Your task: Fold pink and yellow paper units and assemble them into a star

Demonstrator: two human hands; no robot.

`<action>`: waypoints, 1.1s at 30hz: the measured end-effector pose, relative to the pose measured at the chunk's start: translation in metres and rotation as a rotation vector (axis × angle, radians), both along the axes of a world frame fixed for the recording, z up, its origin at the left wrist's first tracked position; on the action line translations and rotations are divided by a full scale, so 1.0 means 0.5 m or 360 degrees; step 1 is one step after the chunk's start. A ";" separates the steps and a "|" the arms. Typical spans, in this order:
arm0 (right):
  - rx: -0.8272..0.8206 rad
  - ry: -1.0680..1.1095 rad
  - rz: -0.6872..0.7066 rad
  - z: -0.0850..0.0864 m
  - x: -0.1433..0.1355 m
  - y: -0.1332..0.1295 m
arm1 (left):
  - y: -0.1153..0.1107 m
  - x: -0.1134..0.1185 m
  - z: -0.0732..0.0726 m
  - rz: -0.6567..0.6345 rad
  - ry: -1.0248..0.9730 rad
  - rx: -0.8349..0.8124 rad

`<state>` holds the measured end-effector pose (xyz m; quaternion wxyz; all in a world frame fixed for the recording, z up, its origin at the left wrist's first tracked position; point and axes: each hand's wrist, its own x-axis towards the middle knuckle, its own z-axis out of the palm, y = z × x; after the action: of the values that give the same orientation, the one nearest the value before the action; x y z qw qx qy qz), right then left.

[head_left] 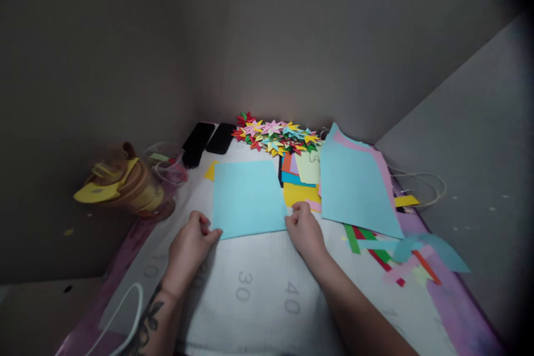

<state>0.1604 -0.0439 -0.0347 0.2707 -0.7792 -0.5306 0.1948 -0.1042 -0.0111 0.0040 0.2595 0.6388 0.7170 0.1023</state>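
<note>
A light blue sheet of paper (248,197) lies in front of me, its near edge looking like a fold. My left hand (192,242) pinches the near left corner between thumb and fingers. At the near right corner, my right hand (304,228) grips the sheet with its fingers curled in. A yellow piece of paper (212,171) peeks out beside the sheet's far left corner. Past its right edge lie small coloured papers (302,175) in orange, pale green, blue and yellow.
Folded paper stars (275,134) are heaped at the back. Large blue and pink sheets (359,189) lie to the right, with coloured strips (375,253) nearer me. Two black phones (221,138), a clear plastic cup (167,158) and a brown cup-like container (137,186) stand at left.
</note>
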 end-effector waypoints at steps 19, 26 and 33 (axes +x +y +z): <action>0.0097 -0.0140 0.0037 0.023 -0.007 -0.006 | 0.012 -0.039 -0.018 -0.0807 0.0426 0.0477; 0.0420 -0.0410 0.0893 0.113 -0.209 -0.032 | 0.016 -0.036 -0.015 -0.0762 0.0434 0.0343; -0.0214 -0.0212 0.1253 0.040 -0.267 -0.053 | 0.018 -0.039 -0.010 -0.0809 0.0410 0.0363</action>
<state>0.0268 -0.0705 -0.0146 0.0890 -0.5432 -0.7910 0.2670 -0.1239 -0.0019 -0.0012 0.1103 0.8305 0.5451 0.0320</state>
